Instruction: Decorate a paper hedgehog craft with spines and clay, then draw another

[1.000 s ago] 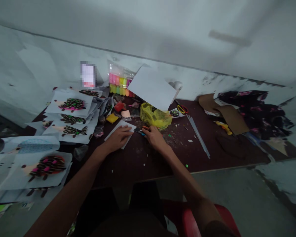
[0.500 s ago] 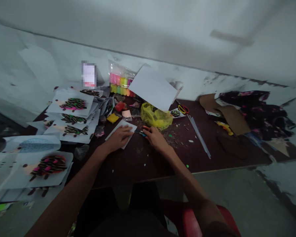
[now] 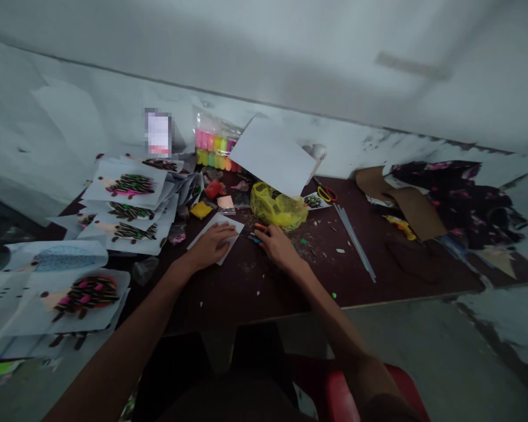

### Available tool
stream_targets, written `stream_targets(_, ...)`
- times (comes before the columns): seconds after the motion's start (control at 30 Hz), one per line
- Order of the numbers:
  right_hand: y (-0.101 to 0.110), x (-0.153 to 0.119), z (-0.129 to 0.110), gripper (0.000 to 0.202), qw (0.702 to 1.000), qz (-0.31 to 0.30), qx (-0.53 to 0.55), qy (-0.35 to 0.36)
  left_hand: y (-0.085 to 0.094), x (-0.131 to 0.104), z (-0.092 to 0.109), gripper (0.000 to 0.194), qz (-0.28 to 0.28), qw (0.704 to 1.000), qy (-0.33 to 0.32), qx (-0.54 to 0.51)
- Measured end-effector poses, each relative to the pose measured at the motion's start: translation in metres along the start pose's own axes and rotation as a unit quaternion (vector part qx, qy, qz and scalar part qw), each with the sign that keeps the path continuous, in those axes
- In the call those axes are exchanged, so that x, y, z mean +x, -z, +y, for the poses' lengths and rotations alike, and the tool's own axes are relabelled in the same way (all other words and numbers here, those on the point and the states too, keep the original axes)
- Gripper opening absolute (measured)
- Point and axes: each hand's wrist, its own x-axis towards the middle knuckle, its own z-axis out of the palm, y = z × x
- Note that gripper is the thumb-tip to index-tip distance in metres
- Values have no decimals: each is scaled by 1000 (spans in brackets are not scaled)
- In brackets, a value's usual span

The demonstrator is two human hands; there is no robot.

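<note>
My left hand (image 3: 212, 245) lies flat with fingers stretched out on a small white sheet of paper (image 3: 220, 221), pressing it to the table. To its right, my right hand (image 3: 278, 248) is closed around what looks like a pair of scissors (image 3: 249, 235). Orange and blue parts show at the fingers, and a dark blade points left toward the paper's right edge. The palm hides most of this tool. Just beyond my right hand sits a crumpled yellow plastic bag (image 3: 277, 211).
Stacked hedgehog pictures (image 3: 134, 231) cover the left side. Behind are colored clay packs (image 3: 213, 149) and a large white sheet (image 3: 273, 155). Other scissors (image 3: 327, 194), clear glue sticks (image 3: 355, 243), a yellow tool (image 3: 400, 227), cardboard (image 3: 416, 211) and dark floral cloth (image 3: 475, 205) lie right.
Almost nothing differs. My left hand stays on the paper, and my right hand with the scissors has barely shifted.
</note>
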Motion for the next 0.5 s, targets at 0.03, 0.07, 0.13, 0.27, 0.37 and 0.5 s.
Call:
stream_targets(0.03, 0, 0, 0, 35, 1000, 0, 0, 0, 0, 0, 1, 46, 6, 1000, 1, -4)
stream_targets(0.07, 0, 1, 0, 35, 1000, 0, 0, 1, 1, -1, 1, 49, 13, 1000, 4, -7)
stream_targets(0.13, 0, 1, 0, 36, 1000, 1, -1, 2, 1, -1, 2, 53, 21, 1000, 8, -9)
stream_targets(0.27, 2, 0, 0, 36, 1000, -1, -19, 6, 1, 0, 2, 51, 5, 1000, 5, 6)
stream_targets(0.37, 5, 0, -1, 37, 1000, -5, -24, 5, -1, 1, 1, 45, -1, 1000, -8, 18)
stream_targets(0.5, 7, 3, -5, 38, 1000, -9, -14, -5, -2, 2, 0, 43, 4, 1000, -8, 21)
